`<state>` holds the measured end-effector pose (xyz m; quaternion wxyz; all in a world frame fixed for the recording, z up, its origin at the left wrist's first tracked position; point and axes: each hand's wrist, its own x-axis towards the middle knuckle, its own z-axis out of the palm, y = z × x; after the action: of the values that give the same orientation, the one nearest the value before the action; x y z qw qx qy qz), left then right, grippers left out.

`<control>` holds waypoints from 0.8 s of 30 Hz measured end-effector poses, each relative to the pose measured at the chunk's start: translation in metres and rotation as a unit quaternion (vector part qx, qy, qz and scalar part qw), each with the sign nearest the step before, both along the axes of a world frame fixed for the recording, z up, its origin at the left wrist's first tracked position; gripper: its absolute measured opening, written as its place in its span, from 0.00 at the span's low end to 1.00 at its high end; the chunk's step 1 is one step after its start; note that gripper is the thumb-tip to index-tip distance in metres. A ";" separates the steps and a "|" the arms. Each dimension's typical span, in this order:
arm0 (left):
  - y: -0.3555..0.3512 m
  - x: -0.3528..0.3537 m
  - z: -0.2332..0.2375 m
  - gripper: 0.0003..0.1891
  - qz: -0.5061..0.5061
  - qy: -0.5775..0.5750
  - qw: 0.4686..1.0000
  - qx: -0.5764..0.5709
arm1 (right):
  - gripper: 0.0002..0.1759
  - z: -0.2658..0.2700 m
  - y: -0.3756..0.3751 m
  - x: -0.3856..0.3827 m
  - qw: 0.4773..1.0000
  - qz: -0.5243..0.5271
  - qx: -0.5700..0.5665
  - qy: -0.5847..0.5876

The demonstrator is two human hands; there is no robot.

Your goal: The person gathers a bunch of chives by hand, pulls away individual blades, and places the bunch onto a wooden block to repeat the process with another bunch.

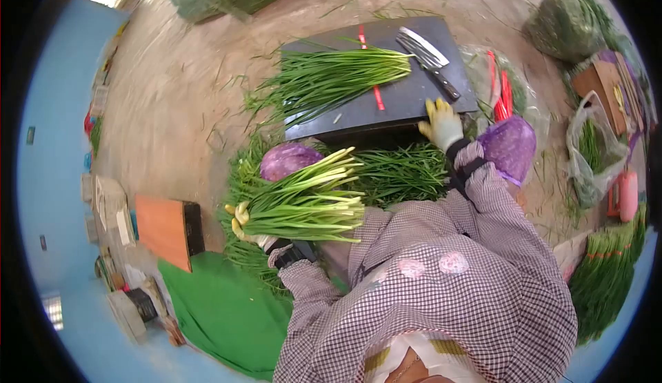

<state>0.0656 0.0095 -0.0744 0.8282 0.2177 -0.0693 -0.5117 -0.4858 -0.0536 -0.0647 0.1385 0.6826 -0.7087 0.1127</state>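
Note:
My left hand [245, 223], in a white and yellow glove, is closed round a bunch of garlic chives [310, 203], pale stem ends to the right. The gloved right hand [441, 126] rests at the near right edge of a dark low table [414, 34], fingers apart and holding nothing. On that table lies a second bunch of chives [345, 72] over a red tie strip [378, 98]. Beside its stem ends is a cleaver [431, 59] with a black handle, just beyond my right hand.
Loose chives [407, 172] are heaped between my legs and the table. Red strips [504, 96] lie on plastic at the right. Tied bundles [607, 272] stand at lower right, bagged greens [565, 24] at upper right. An orange-topped box [162, 228] and green cloth [221, 314] lie left.

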 end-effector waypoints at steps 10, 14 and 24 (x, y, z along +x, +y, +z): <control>-0.010 -0.025 0.042 0.18 0.011 0.084 0.988 -0.128 | 0.32 0.099 0.049 0.100 0.719 0.322 0.382 -0.484; -0.011 -0.028 0.050 0.18 0.018 0.080 0.990 -0.118 | 0.21 0.113 0.060 0.152 0.601 0.334 0.410 -0.599; -0.015 -0.030 0.072 0.15 0.088 0.001 0.996 -0.034 | 0.09 0.115 0.067 0.122 0.714 0.275 0.178 -0.618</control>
<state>0.0356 -0.0058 -0.0024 0.8769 0.1939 -0.0662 -0.4348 -0.3640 0.0132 0.0499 -0.4917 0.6376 -0.4241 0.4146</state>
